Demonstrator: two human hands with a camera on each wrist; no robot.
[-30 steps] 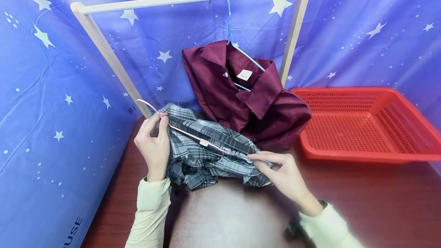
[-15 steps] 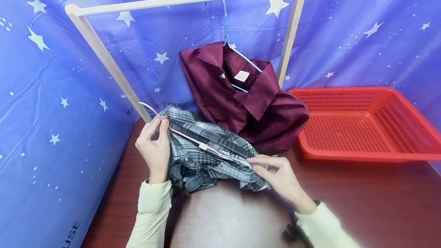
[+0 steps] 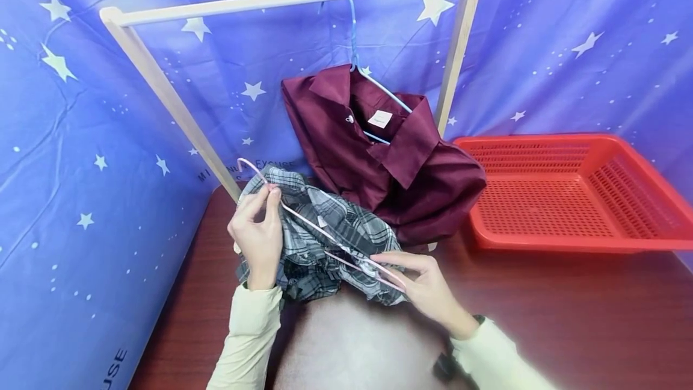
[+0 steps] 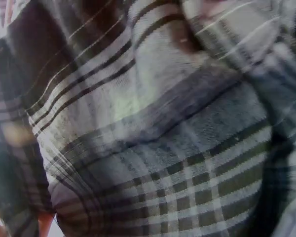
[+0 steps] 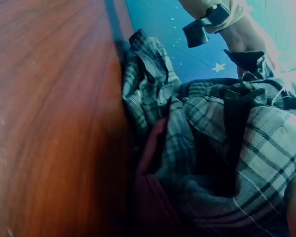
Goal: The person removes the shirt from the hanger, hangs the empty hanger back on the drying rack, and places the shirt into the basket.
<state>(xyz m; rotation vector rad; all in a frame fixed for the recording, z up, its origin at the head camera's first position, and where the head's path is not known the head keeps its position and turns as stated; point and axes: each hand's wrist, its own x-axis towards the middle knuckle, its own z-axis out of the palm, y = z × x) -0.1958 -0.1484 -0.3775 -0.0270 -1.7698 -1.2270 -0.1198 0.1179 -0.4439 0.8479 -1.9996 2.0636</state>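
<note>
A pink wire hanger [image 3: 308, 220] slants across a crumpled grey plaid shirt [image 3: 346, 209] in the head view. My left hand [image 3: 258, 236] pinches the hanger just below its hook. At the hanger's lower right end, my right hand [image 3: 428, 287] holds the tip between thumb and fingers, its index fingertip touching the plaid cloth. That end of the hanger lies exposed in front of the shirt. Plaid cloth [image 4: 153, 148] fills the left wrist view. In the right wrist view the plaid shirt [image 5: 207, 118] hangs in loose folds beside the table.
A maroon shirt [image 3: 335, 137] hangs on a blue hanger [image 3: 354, 35] from the wooden rack [image 3: 216, 9] behind my hands. A red plastic basket [image 3: 541, 242] stands at the right on the brown table [image 3: 568, 318]. A blue star-print curtain [image 3: 135, 107] encloses the back and left.
My left hand has shifted right with the hanger's hook. My right hand has moved slightly left and down, and the hanger's right end now shows in front of the plaid shirt.
</note>
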